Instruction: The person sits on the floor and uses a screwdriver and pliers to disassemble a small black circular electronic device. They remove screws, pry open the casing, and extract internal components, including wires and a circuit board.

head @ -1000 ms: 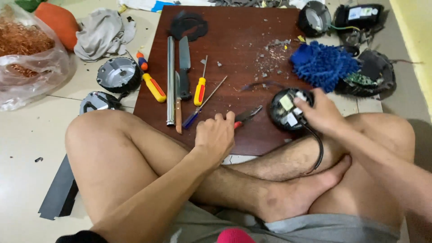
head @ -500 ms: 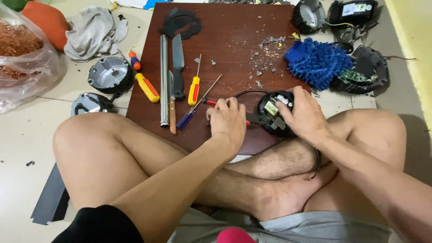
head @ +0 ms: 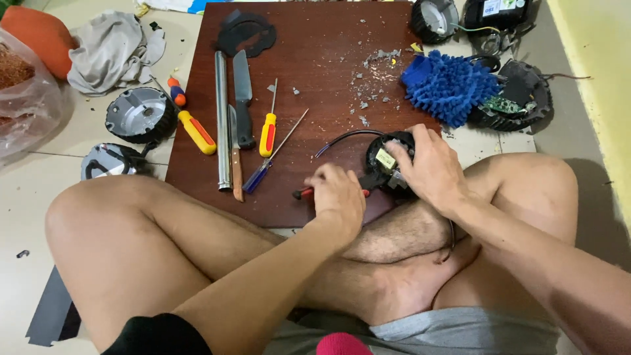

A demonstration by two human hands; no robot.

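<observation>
My right hand [head: 430,167] grasps the small stiff black motor unit [head: 388,164] around its rim; my left-hand fingers [head: 328,181] clench red-handled pliers [head: 303,192].

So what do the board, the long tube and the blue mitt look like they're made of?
Board: looks like wood or wood laminate, dark reddish-brown, smooth with a dull sheen; no grain is clear, so it could be a coated panel. Tube: metal by its look, grey with a bright streak along its length. Mitt: soft textile, probably chenille microfibre, judging by the thick fuzzy nubs.
</observation>
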